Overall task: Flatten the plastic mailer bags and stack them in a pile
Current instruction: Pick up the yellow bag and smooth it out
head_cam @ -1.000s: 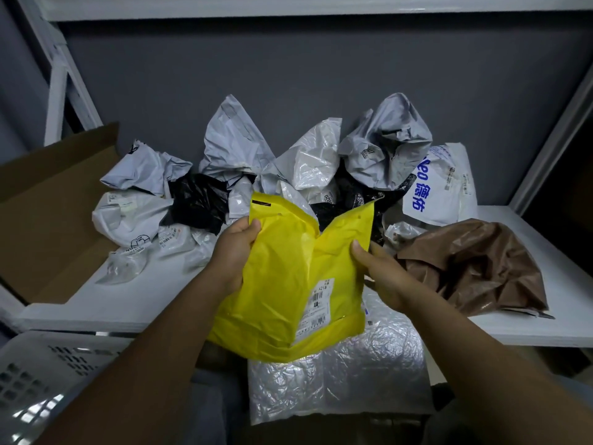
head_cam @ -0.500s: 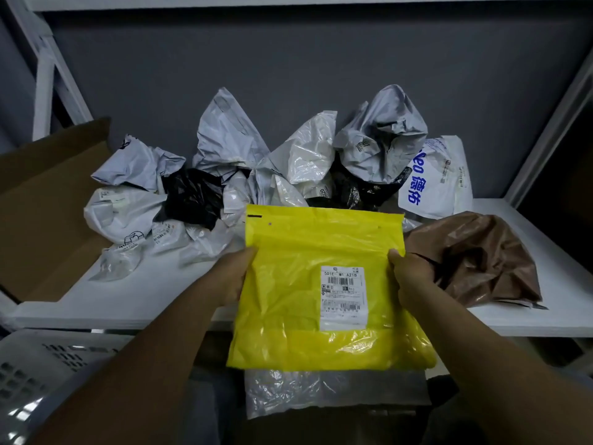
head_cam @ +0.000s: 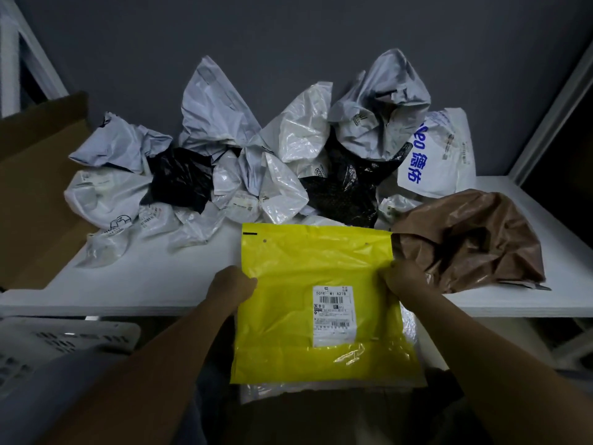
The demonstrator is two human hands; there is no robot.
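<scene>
1. Head view: I see the yellow bag (head_cam: 321, 277) spread flat with its white label (head_cam: 333, 316) facing up. Its top part lies over the front edge of the white table (head_cam: 144, 284), and its lower part reaches past that edge toward me.
2. The left hand (head_cam: 231, 285) grips the bag's left edge with its fingers curled round it. The right hand (head_cam: 404, 281) pinches the right edge the same way, with the fingertips tucked out of sight.
3. A clear crinkled bag (head_cam: 408, 326) lies under the yellow one and peeks out along its right side and below its bottom edge. I cannot tell whether the yellow bag rests fully on it.
4. A crumpled brown bag (head_cam: 471, 239) sits on the table just beside the right hand. It touches the yellow bag's upper right corner and crowds that side.
5. Behind, a heap of crumpled bags (head_cam: 221, 123) in grey, white and black runs along the grey wall (head_cam: 288, 33). The nearest of them sit just beyond the yellow bag's top edge.
6. A white bag with blue print (head_cam: 439, 155) stands at the right end of the heap, behind the brown bag.
7. A cardboard box (head_cam: 35, 187) stands open at the left end of the table, touching the heap. Inside it I see only bare cardboard.
8. A white basket (head_cam: 64, 338) sits low on the left, below the table edge. My left forearm crosses in front of it, and I cannot tell what it holds.
</scene>
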